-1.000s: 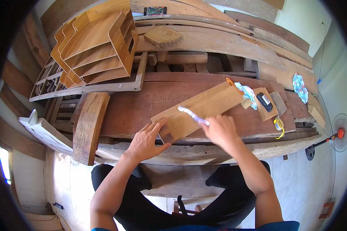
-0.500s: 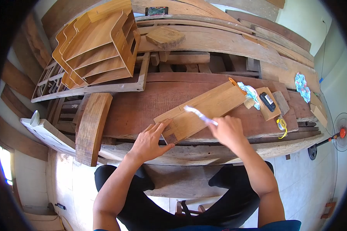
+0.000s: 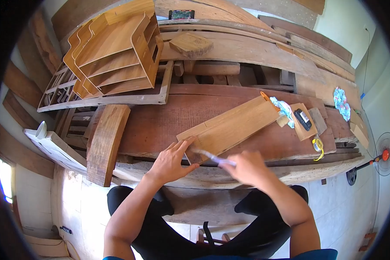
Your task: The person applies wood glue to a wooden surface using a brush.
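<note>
A light wooden board point(image 3: 234, 121) lies slanted across the reddish plank point(image 3: 156, 121). My left hand point(image 3: 173, 158) rests on the board's lower left end, thumb and fingers spread around its corner. In my right hand point(image 3: 247, 168) is a thin white and lilac brush-like tool point(image 3: 216, 158), its tip near the board's left end, close to my left fingertips. Motion blurs the tool and the right fingers, and the tip is unclear.
A wooden shelf organizer point(image 3: 117, 56) stands at the back left. A thick wood block point(image 3: 108, 145) lies left of the board. Right of it are a blue patterned cloth point(image 3: 283, 110), a black device point(image 3: 302, 119) and a yellow tape measure point(image 3: 317, 144).
My right hand has moved left and slightly down, bringing the tool's tip from the middle of the board to its left end. The view has shifted slightly.
</note>
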Available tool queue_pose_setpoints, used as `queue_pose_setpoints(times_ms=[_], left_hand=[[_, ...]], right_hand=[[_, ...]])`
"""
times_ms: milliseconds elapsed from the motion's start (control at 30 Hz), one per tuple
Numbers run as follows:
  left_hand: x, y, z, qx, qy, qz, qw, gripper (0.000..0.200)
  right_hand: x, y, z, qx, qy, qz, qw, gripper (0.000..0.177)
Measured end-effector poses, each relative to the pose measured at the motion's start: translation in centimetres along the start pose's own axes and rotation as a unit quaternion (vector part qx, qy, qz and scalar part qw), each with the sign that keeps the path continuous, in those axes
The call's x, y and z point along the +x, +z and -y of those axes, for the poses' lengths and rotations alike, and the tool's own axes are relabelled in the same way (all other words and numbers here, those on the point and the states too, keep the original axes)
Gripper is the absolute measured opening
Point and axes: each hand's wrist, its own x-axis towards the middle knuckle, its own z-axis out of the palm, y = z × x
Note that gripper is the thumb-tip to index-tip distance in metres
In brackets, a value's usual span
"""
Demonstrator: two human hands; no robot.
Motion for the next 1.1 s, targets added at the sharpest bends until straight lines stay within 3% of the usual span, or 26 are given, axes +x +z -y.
queue_pose_setpoints(times_ms=[67,100,200,233,267,400,500,533,600,633,733,800,833,933,967,1100], left_hand=[[-0.5,0.5,0.1,0.006,0.002,0.0,1.0,0.087],[-0.5,0.9,0.3,0.022,0.013,-0.012,1.0,0.087],[-0.1,1.0,0.6,0.022,0.032,-0.035,0.999,0.087],[-0.2,1.0,0.6,0.016,0.036,-0.032,0.999,0.087],[0.1,0.8,0.6,0.016,0.026,-0.019,0.999,0.087],[-0.4,0.3,-0.1,0.009,-0.009,0.011,1.0,0.086],[-0.1,0.3,-0.1,0.011,-0.004,-0.006,1.0,0.085],[-0.2,0.3,-0.1,0.014,-0.001,-0.006,1.0,0.085],[0.3,0.0,-0.3,0.003,-0.003,0.005,1.0,0.086],[0.0,0.0,-0.4,-0.005,-0.007,0.012,1.0,0.086],[-0.2,0.3,0.0,0.008,0.012,-0.009,1.0,0.087],[-0.4,0.4,0.1,0.01,0.016,-0.011,1.0,0.087],[-0.3,0.4,0.1,0.012,0.018,-0.011,1.0,0.087],[-0.2,0.4,-0.1,0.036,0.019,-0.017,0.999,0.084],[-0.3,0.4,-0.1,0.032,0.017,-0.007,0.999,0.084],[-0.4,0.3,-0.1,0.022,0.008,-0.001,1.0,0.086]], right_hand=[[1.2,-0.5,-3.1,-0.017,0.046,-0.105,0.993,0.041],[1.9,-1.3,-3.8,-0.06,0.097,-0.082,0.99,0.043],[-0.1,0.0,-0.7,-0.081,0.03,-0.088,0.992,0.042],[-0.6,-0.1,0.9,-0.004,-0.003,0.006,1.0,0.04],[-1.1,1.8,0.6,-0.013,-0.097,-0.056,0.994,0.038],[1.3,-2.2,-3.1,-0.058,0.111,-0.093,0.988,0.042],[0.0,0.3,-2.1,-0.103,0.041,-0.105,0.988,0.04],[-0.6,0.2,0.0,-0.025,0.009,-0.006,1.0,0.041],[-1.2,2.1,0.5,0.017,-0.068,-0.013,0.997,0.04],[-0.8,-0.4,0.9,-0.009,-0.002,0.027,1.0,0.041],[1.4,-2.1,-4.2,-0.018,0.114,-0.043,0.992,0.042],[0.6,-1.1,-3.9,-0.083,0.087,-0.103,0.987,0.039],[0.0,-0.8,-2.1,-0.061,0.074,-0.04,0.995,0.037],[-1.4,1.4,1.4,-0.022,-0.079,0.021,0.996,0.038],[-1.1,0.4,0.9,-0.02,-0.014,0.062,0.998,0.043],[0.9,-0.8,-5.0,-0.111,0.087,-0.073,0.987,0.044]])
